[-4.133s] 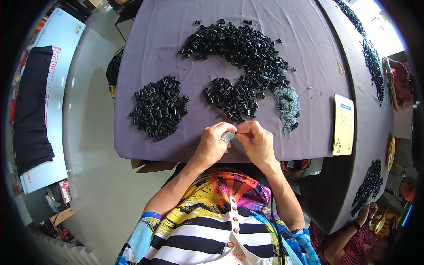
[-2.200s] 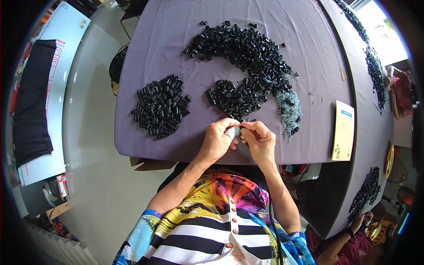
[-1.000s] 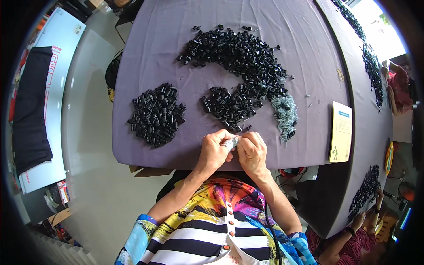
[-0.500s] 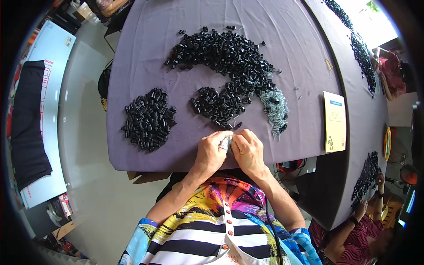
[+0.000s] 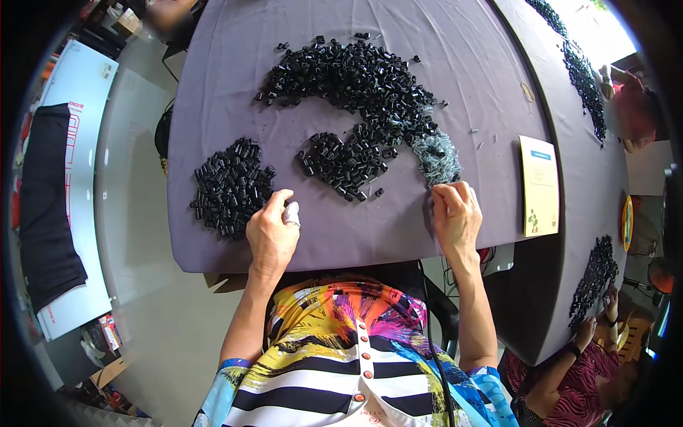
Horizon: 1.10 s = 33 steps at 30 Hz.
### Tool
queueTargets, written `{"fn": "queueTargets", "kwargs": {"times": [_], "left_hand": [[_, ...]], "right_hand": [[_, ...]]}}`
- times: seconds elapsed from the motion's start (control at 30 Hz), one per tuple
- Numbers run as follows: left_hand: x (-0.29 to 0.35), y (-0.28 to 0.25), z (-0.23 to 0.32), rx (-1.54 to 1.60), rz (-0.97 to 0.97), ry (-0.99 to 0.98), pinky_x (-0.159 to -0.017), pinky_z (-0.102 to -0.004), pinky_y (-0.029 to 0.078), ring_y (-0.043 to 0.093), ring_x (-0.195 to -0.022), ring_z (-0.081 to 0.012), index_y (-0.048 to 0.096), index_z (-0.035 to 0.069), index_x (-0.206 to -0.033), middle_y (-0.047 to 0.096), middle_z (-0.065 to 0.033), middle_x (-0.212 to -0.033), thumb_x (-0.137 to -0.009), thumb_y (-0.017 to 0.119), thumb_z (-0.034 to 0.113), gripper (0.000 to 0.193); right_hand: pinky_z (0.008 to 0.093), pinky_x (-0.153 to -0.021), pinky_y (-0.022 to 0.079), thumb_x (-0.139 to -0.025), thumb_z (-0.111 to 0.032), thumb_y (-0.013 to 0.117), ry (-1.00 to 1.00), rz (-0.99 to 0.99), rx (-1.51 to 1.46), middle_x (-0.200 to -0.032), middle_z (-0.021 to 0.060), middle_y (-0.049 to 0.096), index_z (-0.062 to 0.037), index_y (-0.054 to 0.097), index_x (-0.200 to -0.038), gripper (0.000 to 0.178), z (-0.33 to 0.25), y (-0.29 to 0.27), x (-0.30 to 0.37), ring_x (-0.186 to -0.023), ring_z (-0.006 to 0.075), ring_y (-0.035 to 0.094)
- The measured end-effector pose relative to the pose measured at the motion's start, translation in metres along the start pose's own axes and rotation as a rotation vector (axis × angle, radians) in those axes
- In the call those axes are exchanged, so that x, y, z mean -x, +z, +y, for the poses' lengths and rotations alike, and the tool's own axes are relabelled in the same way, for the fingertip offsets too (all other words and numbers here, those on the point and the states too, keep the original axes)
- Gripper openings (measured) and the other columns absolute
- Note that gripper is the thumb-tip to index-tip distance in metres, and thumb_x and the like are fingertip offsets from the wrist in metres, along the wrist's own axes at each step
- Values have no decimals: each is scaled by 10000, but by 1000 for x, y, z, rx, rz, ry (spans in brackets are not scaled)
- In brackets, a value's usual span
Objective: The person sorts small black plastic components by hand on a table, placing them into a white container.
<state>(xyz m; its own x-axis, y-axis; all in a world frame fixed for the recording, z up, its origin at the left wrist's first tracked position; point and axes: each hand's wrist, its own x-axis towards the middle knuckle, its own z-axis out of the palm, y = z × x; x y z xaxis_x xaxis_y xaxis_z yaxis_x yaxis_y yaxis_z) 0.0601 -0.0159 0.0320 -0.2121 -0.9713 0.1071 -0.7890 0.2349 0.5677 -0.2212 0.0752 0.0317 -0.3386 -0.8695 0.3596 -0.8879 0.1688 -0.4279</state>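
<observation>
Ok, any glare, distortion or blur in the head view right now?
Head view throughout: glare whites out the upper right; near the left rim, the white box bows; black pieces glint; left hand and right hand look fairly sharp.

Grey-purple tablecloth [image 5: 341, 238], piled black pieces [image 5: 395, 99], pale sticks [image 5: 437, 158], yellow booklet [image 5: 539, 188]

Passage is allowed left of the middle heap [image 5: 345, 165], over cloth [image 5: 286, 142] — but blocked beyond that heap by the crescent heap [image 5: 348, 71].

Upper-right glare [image 5: 596, 32], seemingly daylight
</observation>
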Motion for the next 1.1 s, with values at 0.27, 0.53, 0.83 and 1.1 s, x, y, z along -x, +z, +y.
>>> {"fn": "queueTargets", "kwargs": {"times": [0.27, 0.53, 0.83, 1.1], "left_hand": [[7, 30, 63, 226, -11, 306, -600, -354, 527, 664, -697, -284, 675, 83, -943, 666, -104, -823, -794, 695, 36, 158], [-2, 72, 82, 62, -128, 378, -567, -394, 531, 653, -678, -312, 648, 89, -957, 641, -85, -835, -848, 649, 144, 122], [3, 84, 75, -71, -69, 420, -554, -373, 540, 661, -666, -293, 504, 84, -961, 598, -100, -843, -880, 584, 119, 119], [7, 53, 64, 848, -411, -92, -499, -254, 475, 544, -551, -93, 581, 16, -1019, 580, -34, -749, -938, 502, 17, 113]], "right_hand": [[370, -719, 468, -769, -100, 699, -99, -71, 135, -824, 51, 590, -85, 681, -845, 80, 2, 0, -5, -804, 253, 574], [382, -729, 448, -761, -42, 636, -195, -46, 86, -825, 75, 593, -78, 620, -864, 110, 8, 4, -9, -793, 270, 564], [316, -610, 474, -795, 32, 609, -55, -40, -418, -818, 99, 603, -27, 594, -887, 110, -26, 8, 2, -669, 241, 590], [195, -598, 437, -938, -1, 562, 261, -276, -941, -759, -27, 551, -24, 601, -972, 57, -45, 32, 22, -677, 43, 513]]}}
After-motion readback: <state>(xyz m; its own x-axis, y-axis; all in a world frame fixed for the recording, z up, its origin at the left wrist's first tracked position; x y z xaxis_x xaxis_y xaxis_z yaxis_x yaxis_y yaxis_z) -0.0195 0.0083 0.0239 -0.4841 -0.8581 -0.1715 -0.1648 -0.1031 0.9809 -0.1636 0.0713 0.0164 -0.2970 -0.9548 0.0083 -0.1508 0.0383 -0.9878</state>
